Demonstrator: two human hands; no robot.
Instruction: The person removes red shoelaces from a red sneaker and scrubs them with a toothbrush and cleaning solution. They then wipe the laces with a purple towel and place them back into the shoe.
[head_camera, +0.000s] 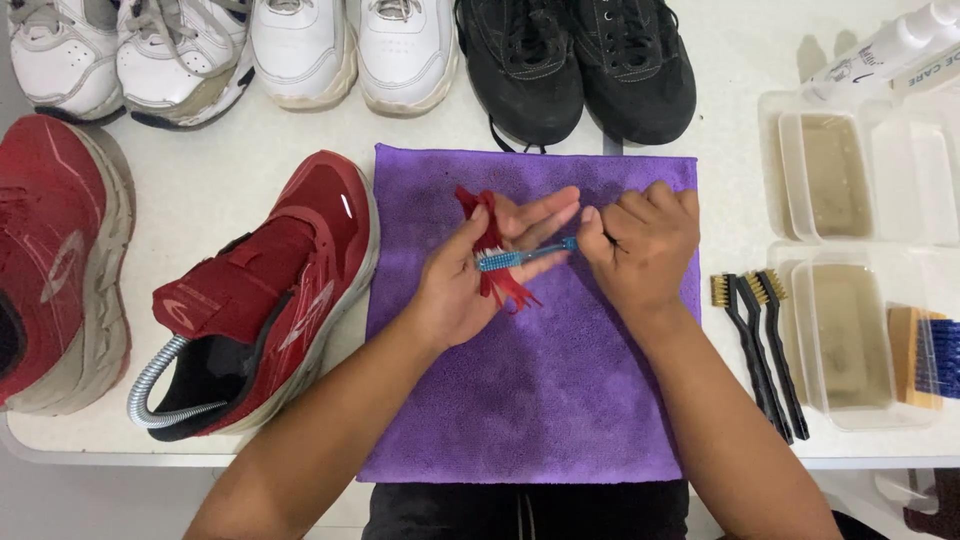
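Observation:
My left hand (470, 270) lies palm up over a purple cloth (530, 400) and holds red shoelaces (480, 215) across its fingers. My right hand (640, 245) grips the handle of a blue toothbrush (520, 257), whose white bristles rest against the laces on my left palm. Both hands hover just above the cloth's upper half. A red shoe (270, 290) without laces lies left of the cloth, its tongue open and a grey coiled insert sticking out of the heel.
Another red shoe (50, 260) sits at the far left. White sneakers (230, 50) and black shoes (580, 60) line the back. To the right are two black wire brushes (765, 350), clear tubs of cloudy water (850, 330), a wooden brush (925, 355) and white bottles (890, 50).

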